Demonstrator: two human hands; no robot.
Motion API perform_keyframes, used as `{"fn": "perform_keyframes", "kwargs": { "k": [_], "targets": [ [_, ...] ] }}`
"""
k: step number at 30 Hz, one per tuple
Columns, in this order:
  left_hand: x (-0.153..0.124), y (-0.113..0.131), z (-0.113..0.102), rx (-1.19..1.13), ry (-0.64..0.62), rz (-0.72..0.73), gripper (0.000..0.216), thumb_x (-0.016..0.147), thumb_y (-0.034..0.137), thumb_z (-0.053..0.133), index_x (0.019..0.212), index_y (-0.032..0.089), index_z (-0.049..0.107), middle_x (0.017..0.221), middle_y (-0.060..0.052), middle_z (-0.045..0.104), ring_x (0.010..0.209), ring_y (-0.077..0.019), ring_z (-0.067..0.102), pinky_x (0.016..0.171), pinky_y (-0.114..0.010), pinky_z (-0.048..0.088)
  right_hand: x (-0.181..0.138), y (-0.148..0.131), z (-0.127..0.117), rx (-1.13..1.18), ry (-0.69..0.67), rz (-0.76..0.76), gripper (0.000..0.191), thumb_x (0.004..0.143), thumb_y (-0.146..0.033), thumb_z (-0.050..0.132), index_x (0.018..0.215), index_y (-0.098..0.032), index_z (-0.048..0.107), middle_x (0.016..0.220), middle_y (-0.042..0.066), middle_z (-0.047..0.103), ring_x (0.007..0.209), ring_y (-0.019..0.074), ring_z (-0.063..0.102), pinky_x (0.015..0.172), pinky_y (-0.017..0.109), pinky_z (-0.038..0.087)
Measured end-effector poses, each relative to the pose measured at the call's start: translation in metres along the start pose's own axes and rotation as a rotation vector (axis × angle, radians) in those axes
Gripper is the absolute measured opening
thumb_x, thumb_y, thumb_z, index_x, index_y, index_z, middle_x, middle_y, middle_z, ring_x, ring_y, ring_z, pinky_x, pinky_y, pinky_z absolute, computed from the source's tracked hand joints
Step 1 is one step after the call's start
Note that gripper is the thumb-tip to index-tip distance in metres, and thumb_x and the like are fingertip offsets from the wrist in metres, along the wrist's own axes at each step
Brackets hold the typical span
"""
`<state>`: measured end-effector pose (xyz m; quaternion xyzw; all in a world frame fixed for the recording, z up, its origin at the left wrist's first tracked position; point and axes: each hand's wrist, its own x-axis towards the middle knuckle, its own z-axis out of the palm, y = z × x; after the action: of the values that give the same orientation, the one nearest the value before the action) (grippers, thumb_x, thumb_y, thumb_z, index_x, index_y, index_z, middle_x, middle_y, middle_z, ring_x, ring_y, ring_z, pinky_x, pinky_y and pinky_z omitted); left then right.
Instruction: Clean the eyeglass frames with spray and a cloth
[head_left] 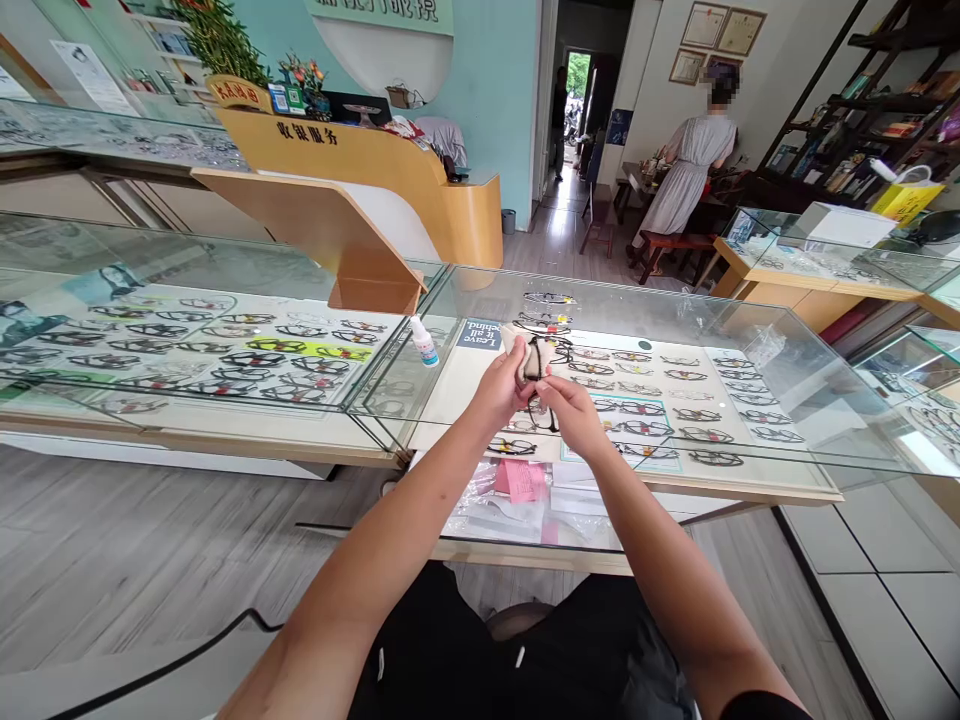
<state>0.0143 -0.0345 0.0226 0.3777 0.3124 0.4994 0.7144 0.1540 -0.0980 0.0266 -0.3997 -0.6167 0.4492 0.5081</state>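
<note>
My left hand [501,382] is closed around a pale cloth [545,352] and a pair of dark-framed eyeglasses [535,362], held above the glass display counter. The fingers of my right hand [571,405] pinch the lower part of the same eyeglasses. One temple arm appears to hang below my hands. Part of the frame is hidden by my fingers and the cloth. To the left of my hands, a small white spray bottle [424,342] with a blue label stands on the glass top.
Rows of eyeglasses [634,428] lie inside the display counter [750,480]. Under my forearms, an open drawer [540,550] holds plastic bags and pink paper. A wooden box-like board [315,225] rests on the left counter. Beyond stand a cashier desk [360,170] and a person [694,165].
</note>
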Motion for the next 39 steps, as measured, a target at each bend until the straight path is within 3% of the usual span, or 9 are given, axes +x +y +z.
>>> {"fn": "perform_keyframes", "kwargs": {
  "k": [8, 10, 13, 17, 23, 30, 33, 36, 39],
  "targets": [
    [0.001, 0.006, 0.004, -0.215, -0.056, -0.028, 0.04, 0.109, 0.056, 0.066, 0.112, 0.017, 0.075, 0.093, -0.007, 0.081, 0.073, -0.0157, 0.075, 0.06, -0.023, 0.053, 0.001, -0.008, -0.019, 0.079, 0.144, -0.031, 0.041, 0.103, -0.056, 0.061, 0.091, -0.025, 0.085, 0.085, 0.004, 0.072, 0.075, 0.0198, 0.053, 0.077, 0.036, 0.047],
    [0.003, 0.006, 0.003, -0.181, -0.082, -0.03, 0.046, 0.111, 0.057, 0.06, 0.12, 0.016, 0.077, 0.105, -0.01, 0.083, 0.084, -0.0187, 0.078, 0.067, -0.025, 0.057, 0.001, -0.007, -0.022, 0.073, 0.226, -0.105, 0.039, 0.104, -0.054, 0.061, 0.091, -0.026, 0.085, 0.097, 0.005, 0.074, 0.087, 0.0217, 0.061, 0.086, 0.037, 0.051],
    [0.004, 0.004, 0.002, -0.131, -0.124, -0.064, 0.053, 0.113, 0.06, 0.051, 0.126, 0.016, 0.077, 0.119, -0.013, 0.083, 0.095, -0.0225, 0.08, 0.073, -0.03, 0.062, 0.004, -0.003, -0.026, 0.071, 0.354, -0.215, 0.035, 0.103, -0.052, 0.065, 0.091, -0.027, 0.085, 0.123, 0.007, 0.072, 0.124, 0.0276, 0.066, 0.112, 0.043, 0.05],
    [0.0, -0.004, 0.002, -0.09, -0.233, -0.128, 0.053, 0.107, 0.062, 0.064, 0.131, 0.017, 0.077, 0.12, -0.014, 0.083, 0.099, -0.0251, 0.08, 0.079, -0.034, 0.064, 0.007, 0.006, -0.029, 0.031, 0.382, -0.22, 0.034, 0.106, -0.053, 0.064, 0.098, -0.028, 0.086, 0.134, 0.008, 0.067, 0.144, 0.0294, 0.06, 0.126, 0.046, 0.045],
    [-0.007, -0.014, 0.003, -0.022, -0.384, -0.078, 0.059, 0.091, 0.055, 0.089, 0.136, 0.019, 0.077, 0.111, -0.011, 0.082, 0.102, -0.0243, 0.078, 0.087, -0.035, 0.062, 0.011, 0.019, -0.029, 0.075, 0.331, -0.165, 0.034, 0.104, -0.057, 0.067, 0.105, -0.029, 0.087, 0.137, 0.009, 0.068, 0.141, 0.0277, 0.062, 0.127, 0.046, 0.046],
    [-0.006, -0.019, 0.003, 0.019, -0.404, -0.016, 0.065, 0.085, 0.052, 0.095, 0.136, 0.015, 0.077, 0.103, -0.011, 0.081, 0.097, -0.0233, 0.076, 0.087, -0.034, 0.057, 0.01, 0.012, -0.025, 0.139, 0.389, -0.107, 0.034, 0.099, -0.057, 0.071, 0.097, -0.026, 0.086, 0.123, 0.007, 0.067, 0.124, 0.0248, 0.064, 0.111, 0.039, 0.054],
    [-0.008, -0.018, 0.004, 0.056, -0.425, 0.005, 0.067, 0.086, 0.051, 0.095, 0.139, 0.015, 0.075, 0.095, -0.009, 0.08, 0.094, -0.0234, 0.076, 0.086, -0.033, 0.056, 0.01, 0.009, -0.024, 0.146, 0.418, -0.085, 0.035, 0.097, -0.058, 0.072, 0.093, -0.025, 0.083, 0.114, 0.006, 0.062, 0.106, 0.021, 0.063, 0.09, 0.034, 0.058],
    [-0.012, -0.016, 0.009, 0.108, -0.361, 0.079, 0.07, 0.085, 0.05, 0.096, 0.14, 0.016, 0.073, 0.082, -0.002, 0.074, 0.08, -0.0186, 0.072, 0.08, -0.03, 0.053, 0.009, 0.007, -0.021, 0.122, 0.372, -0.053, 0.042, 0.095, -0.065, 0.073, 0.087, -0.024, 0.078, 0.111, 0.005, 0.057, 0.081, 0.0159, 0.054, 0.062, 0.03, 0.051],
    [-0.015, -0.016, 0.015, 0.146, -0.264, 0.154, 0.072, 0.079, 0.057, 0.098, 0.132, 0.015, 0.074, 0.071, 0.002, 0.067, 0.066, -0.015, 0.063, 0.068, -0.028, 0.049, 0.007, 0.005, -0.017, 0.087, 0.3, -0.069, 0.049, 0.096, -0.07, 0.071, 0.082, -0.023, 0.073, 0.11, 0.005, 0.054, 0.074, 0.0143, 0.051, 0.054, 0.03, 0.049]
  ]
}}
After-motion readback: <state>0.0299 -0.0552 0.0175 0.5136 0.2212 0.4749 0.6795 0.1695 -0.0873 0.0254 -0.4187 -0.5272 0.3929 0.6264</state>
